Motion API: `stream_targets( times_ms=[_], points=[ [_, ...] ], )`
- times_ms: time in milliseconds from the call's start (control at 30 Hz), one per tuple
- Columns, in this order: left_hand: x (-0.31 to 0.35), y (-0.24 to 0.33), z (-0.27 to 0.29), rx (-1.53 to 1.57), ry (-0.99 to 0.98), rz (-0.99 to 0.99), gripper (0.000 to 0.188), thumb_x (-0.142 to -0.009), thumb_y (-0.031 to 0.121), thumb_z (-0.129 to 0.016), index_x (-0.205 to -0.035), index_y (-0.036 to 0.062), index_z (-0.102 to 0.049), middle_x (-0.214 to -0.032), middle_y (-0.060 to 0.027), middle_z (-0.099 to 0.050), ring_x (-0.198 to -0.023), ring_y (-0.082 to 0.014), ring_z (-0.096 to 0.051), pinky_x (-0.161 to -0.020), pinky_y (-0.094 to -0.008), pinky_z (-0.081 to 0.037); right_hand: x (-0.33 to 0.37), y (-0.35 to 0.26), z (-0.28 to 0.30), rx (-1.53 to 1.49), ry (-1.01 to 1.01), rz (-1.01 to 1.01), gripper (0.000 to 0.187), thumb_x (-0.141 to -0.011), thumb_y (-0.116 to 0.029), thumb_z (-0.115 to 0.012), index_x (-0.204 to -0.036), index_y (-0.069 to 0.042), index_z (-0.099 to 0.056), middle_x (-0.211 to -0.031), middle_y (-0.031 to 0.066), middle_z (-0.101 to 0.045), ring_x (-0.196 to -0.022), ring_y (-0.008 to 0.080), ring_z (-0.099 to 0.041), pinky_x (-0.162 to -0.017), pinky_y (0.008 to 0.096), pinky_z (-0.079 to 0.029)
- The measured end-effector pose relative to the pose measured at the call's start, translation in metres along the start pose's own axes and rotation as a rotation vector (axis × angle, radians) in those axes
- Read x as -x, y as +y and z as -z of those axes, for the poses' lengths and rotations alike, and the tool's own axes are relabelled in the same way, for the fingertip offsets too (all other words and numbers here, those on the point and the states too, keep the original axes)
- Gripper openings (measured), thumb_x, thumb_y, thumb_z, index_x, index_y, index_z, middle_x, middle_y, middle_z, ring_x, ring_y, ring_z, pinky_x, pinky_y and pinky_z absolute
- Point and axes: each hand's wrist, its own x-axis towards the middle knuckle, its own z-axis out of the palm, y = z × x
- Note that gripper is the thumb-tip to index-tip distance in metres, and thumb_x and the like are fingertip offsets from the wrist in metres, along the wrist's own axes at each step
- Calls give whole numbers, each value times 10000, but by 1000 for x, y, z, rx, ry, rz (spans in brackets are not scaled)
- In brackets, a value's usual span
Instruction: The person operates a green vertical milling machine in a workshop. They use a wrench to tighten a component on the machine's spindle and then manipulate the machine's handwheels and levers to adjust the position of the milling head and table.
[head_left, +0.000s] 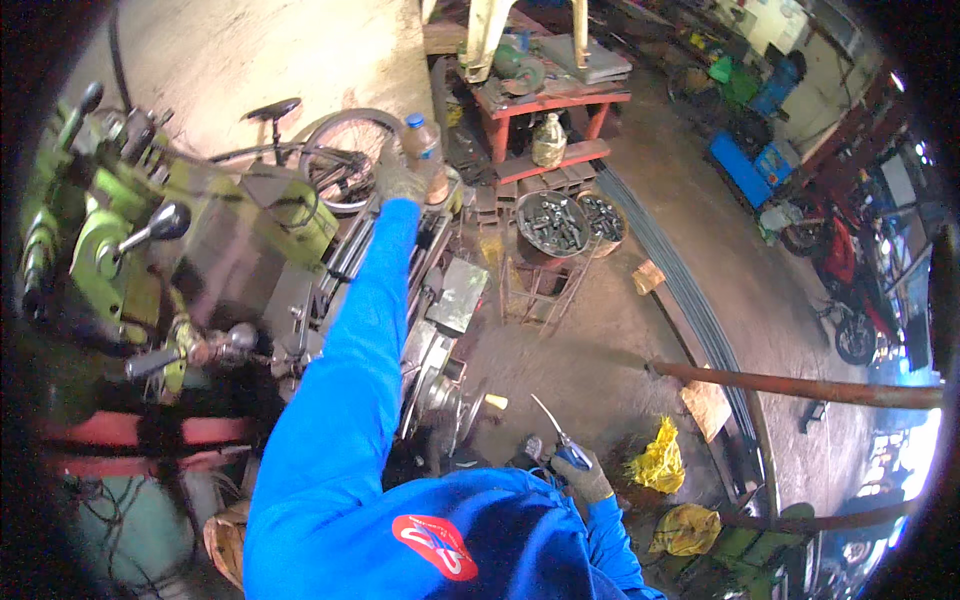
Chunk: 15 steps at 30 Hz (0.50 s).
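Note:
My left arm, in a blue sleeve, stretches far forward over the machine. Its gloved left hand (398,178) is against the side of a clear plastic bottle (427,160) with a blue cap and brownish contents, and appears to grip it. The bottle is upright at the far end of the machine bed (432,235). Close to my body, my gloved right hand (588,477) is closed round a blue-handled tool (572,455). A slender, slightly curved pale shaft points forward from that handle; its exact kind is unclear.
Green machine levers (110,245) with dark knobs stand on the left. Beyond are a bicycle (345,160) and a red-legged table (550,100). Metal pieces fill a round tub (552,225). Long metal bars (690,300) lie on the right, near a rusty pipe (800,387) and yellow sack (658,460).

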Motion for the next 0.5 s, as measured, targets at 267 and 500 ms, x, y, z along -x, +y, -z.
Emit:
stream_targets(
  times_ms=[267,500],
  points=[
    [289,101,149,309,-679,-99,391,-972,333,-513,-1223,49,-608,-1203,-132,-650,-1096,-241,-621,-896,-353,-502,-34,13,-6,-120,-228,73,465,-763,-305,-825,-1070,-10,-636,-855,46,-678,-741,140,-651,-648,289,-540],
    [432,109,189,393,-1103,139,347,-969,223,-550,-1269,76,-644,-1340,-112,-606,-1172,-283,-607,-996,-374,-499,-81,48,-16,46,-607,118,546,-709,-414,-853,-1036,-18,-668,-824,28,-693,-714,169,-667,-646,321,-567]
  ],
)
